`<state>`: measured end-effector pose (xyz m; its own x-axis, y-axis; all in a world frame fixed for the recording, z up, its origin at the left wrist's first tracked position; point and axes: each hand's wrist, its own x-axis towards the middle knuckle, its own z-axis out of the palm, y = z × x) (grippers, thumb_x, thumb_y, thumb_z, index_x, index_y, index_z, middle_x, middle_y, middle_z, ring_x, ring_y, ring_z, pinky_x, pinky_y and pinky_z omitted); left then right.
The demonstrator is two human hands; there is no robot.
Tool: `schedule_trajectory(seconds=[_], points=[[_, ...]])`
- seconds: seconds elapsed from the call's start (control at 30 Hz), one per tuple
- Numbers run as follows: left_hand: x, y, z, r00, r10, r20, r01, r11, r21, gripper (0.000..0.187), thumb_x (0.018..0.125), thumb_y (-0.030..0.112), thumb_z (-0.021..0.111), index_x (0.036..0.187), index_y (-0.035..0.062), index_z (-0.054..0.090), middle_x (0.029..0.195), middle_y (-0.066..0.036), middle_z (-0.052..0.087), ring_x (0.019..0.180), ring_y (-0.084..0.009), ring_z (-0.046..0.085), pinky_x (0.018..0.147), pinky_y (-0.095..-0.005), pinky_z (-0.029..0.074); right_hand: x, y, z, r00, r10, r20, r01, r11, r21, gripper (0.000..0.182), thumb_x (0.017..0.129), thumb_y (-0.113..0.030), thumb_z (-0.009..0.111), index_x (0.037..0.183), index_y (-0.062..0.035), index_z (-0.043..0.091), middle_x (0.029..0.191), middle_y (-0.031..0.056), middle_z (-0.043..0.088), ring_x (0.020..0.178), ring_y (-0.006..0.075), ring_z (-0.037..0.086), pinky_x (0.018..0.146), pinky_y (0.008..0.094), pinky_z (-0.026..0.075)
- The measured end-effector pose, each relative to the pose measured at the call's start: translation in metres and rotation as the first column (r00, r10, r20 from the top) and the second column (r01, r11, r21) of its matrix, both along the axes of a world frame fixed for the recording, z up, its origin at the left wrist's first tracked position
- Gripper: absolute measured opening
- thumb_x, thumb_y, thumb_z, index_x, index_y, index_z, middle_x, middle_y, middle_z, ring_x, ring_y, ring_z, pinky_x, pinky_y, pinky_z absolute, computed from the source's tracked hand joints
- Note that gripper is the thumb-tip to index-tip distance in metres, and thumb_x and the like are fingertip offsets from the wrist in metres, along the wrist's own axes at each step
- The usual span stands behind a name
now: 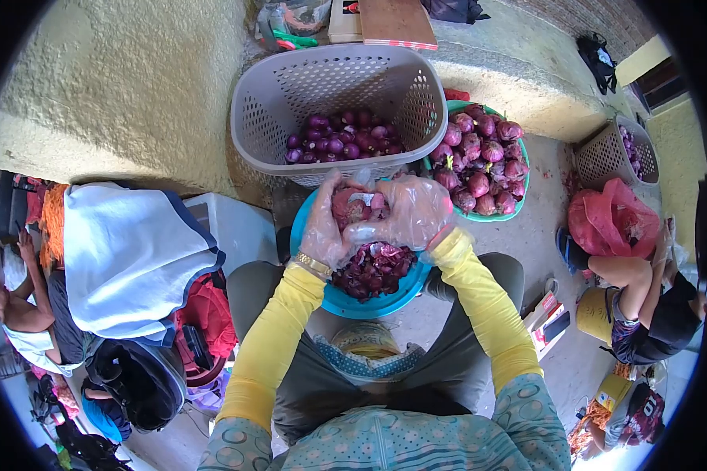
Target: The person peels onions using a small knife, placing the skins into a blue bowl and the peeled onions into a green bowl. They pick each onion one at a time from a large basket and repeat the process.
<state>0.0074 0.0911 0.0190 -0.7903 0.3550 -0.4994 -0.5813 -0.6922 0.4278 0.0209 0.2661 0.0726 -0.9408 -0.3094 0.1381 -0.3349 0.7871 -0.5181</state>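
Note:
A red onion (349, 207) with a pale patch sits between my two hands, above a blue basin (310, 292). My left hand (320, 229), in a clear plastic glove with a gold-coloured watch band at the wrist, is closed around its left side. On the other side my right hand (412, 210), also gloved, is closed with its thumb pressed against the onion; whether it also holds a small tool is hidden. Dark red onion skins (374, 271) are heaped in the basin. Just beyond my hands stands a grey perforated basket (334, 72) with peeled purple onions (342, 140) at its bottom.
A green-rimmed tub (524, 188) of unpeeled onions (479, 157) stands right of the basket. Further right are a red plastic bag (611, 220), another basket (589, 165) and a seated person (644, 298). At left, a light-blue cloth (133, 259) covers something near another person (27, 314).

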Motion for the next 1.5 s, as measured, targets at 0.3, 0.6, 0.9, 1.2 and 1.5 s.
schedule_trajectory(seconds=[0.3, 0.6, 0.9, 1.2, 1.5], points=[[0.009, 0.003, -0.008, 0.963, 0.268, 0.043, -0.271, 0.946, 0.177, 0.033, 0.101, 0.044, 0.060, 0.100, 0.0109, 0.061, 0.103, -0.009, 0.067, 0.097, -0.0253, 0.065, 0.088, -0.0421, 0.056, 0.010, -0.026, -0.021, 0.994, -0.095, -0.056, 0.090, 0.992, -0.083, 0.068, 0.075, -0.073, 0.072, 0.079, -0.0054, 0.072, 0.065, 0.0179, 0.066, 0.061, 0.0356, 0.068, 0.061, 0.0449, 0.054], [-0.001, -0.007, 0.015, 0.999, 0.045, 0.022, -0.046, 0.994, 0.098, 0.046, 0.101, 0.051, 0.059, 0.102, 0.0056, 0.066, 0.101, -0.010, 0.069, 0.094, -0.0247, 0.068, 0.085, -0.0403, 0.059, -0.004, -0.004, -0.007, 0.988, 0.030, 0.149, -0.006, 0.988, -0.154, 0.058, 0.077, -0.066, 0.075, 0.080, -0.0077, 0.072, 0.066, 0.0148, 0.065, 0.062, 0.0361, 0.065, 0.061, 0.0451, 0.052], [0.001, -0.006, 0.003, 0.992, 0.126, -0.006, -0.126, 0.992, -0.025, 0.044, 0.101, 0.051, 0.058, 0.095, 0.0078, 0.061, 0.093, -0.012, 0.067, 0.088, -0.0260, 0.068, 0.081, -0.0401, 0.060, 0.009, -0.018, -0.016, 1.000, -0.012, -0.013, 0.011, 0.998, -0.066, 0.064, 0.074, -0.071, 0.075, 0.076, -0.0074, 0.068, 0.063, 0.0153, 0.063, 0.062, 0.0366, 0.065, 0.060, 0.0458, 0.051], [0.009, -0.005, 0.020, 0.920, 0.286, -0.267, -0.316, 0.946, -0.075, 0.045, 0.100, 0.053, 0.059, 0.100, 0.0080, 0.062, 0.101, -0.013, 0.066, 0.099, -0.0269, 0.065, 0.089, -0.0434, 0.058, 0.010, -0.023, -0.020, 0.998, -0.048, 0.039, 0.053, 0.989, -0.136, 0.064, 0.078, -0.071, 0.071, 0.079, -0.0075, 0.067, 0.065, 0.0159, 0.064, 0.065, 0.0373, 0.066, 0.059, 0.0474, 0.051], [-0.002, -0.004, 0.000, 1.000, -0.007, -0.022, 0.006, 1.000, -0.031, 0.047, 0.099, 0.052, 0.060, 0.095, 0.0048, 0.063, 0.094, -0.012, 0.070, 0.084, -0.0247, 0.070, 0.076, -0.0385, 0.061, 0.005, -0.005, 0.007, 0.998, 0.002, 0.059, -0.006, 0.998, 0.066, 0.066, 0.070, -0.073, 0.074, 0.080, -0.0081, 0.072, 0.070, 0.0163, 0.069, 0.069, 0.0362, 0.071, 0.065, 0.0462, 0.055]])
